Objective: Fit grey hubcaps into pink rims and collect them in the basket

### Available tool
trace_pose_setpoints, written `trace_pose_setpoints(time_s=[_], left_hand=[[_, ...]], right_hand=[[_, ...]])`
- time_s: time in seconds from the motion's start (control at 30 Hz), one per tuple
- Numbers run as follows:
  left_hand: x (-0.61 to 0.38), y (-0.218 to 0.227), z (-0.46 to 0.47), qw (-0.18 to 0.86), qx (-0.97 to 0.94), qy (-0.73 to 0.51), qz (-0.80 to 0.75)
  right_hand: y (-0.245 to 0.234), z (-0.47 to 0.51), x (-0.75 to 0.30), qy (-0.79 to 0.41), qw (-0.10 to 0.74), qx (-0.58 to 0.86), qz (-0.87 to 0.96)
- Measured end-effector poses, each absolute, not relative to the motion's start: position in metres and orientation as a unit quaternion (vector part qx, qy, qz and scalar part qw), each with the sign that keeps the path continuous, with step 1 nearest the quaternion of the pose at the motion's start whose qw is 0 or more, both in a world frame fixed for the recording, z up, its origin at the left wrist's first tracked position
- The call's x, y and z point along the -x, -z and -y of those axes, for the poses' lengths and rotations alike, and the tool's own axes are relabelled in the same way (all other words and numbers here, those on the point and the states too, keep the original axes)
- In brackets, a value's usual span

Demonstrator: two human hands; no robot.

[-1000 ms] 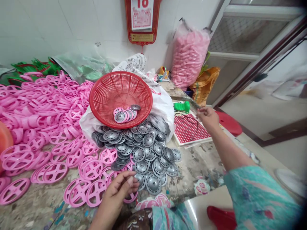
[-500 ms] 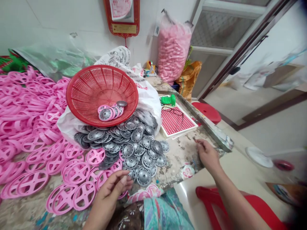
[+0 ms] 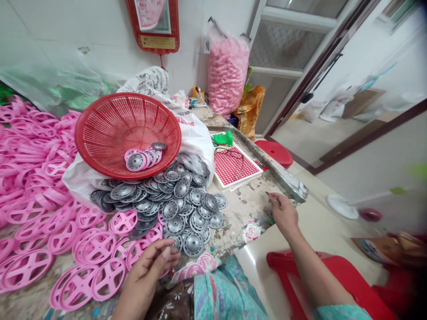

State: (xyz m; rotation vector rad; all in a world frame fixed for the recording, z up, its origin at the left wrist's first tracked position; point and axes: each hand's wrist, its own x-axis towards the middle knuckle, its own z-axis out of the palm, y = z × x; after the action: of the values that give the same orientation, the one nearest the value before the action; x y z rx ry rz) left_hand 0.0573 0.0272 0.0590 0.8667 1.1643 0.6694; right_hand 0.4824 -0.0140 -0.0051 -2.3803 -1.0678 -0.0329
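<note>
My left hand rests at the near edge of the table with its fingers curled together on a pink spoked wheel, right beside the pile of grey metal discs. My right hand lies at the table's right edge with its fingertips pinched on something small that I cannot make out. A red mesh basket leans tilted on a white sack and holds a few assembled grey-and-pink discs. Several loose pink wheels cover the table on the left.
A red dotted card with a green object lies at the right of the table. A clear bag of pink parts stands against the wall. A red stool and a red chair stand by the table's right side.
My right hand has come back from near the red dotted card to the table's right edge, closer to me. The view has swung to the right. My left hand has stayed put.
</note>
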Motion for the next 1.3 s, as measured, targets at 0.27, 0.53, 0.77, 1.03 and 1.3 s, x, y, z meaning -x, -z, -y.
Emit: trace_pose_setpoints(time_s=[0.27, 0.53, 0.77, 1.03, 1.3], left_hand=[[-0.059, -0.058, -0.025, 0.702, -0.392, -0.301, -0.513], [-0.059, -0.057, -0.024, 0.698, -0.390, -0.315, -0.512], [-0.058, -0.054, -0.024, 0.697, -0.379, -0.319, -0.518], [-0.056, -0.054, -0.024, 0.700, -0.375, -0.320, -0.517], [-0.057, -0.055, -0.025, 0.697, -0.373, -0.327, -0.518]], right_hand=[[-0.004, 0.001, -0.501, 0.019, 0.202, 0.912, 0.357], [-0.020, -0.019, -0.513, 0.030, 0.120, 0.920, 0.372], [-0.022, -0.031, -0.521, 0.066, 0.003, 0.908, 0.414], [-0.026, -0.035, -0.525, 0.120, -0.057, 0.882, 0.453], [-0.035, -0.018, -0.525, 0.181, -0.060, 0.878, 0.439]])
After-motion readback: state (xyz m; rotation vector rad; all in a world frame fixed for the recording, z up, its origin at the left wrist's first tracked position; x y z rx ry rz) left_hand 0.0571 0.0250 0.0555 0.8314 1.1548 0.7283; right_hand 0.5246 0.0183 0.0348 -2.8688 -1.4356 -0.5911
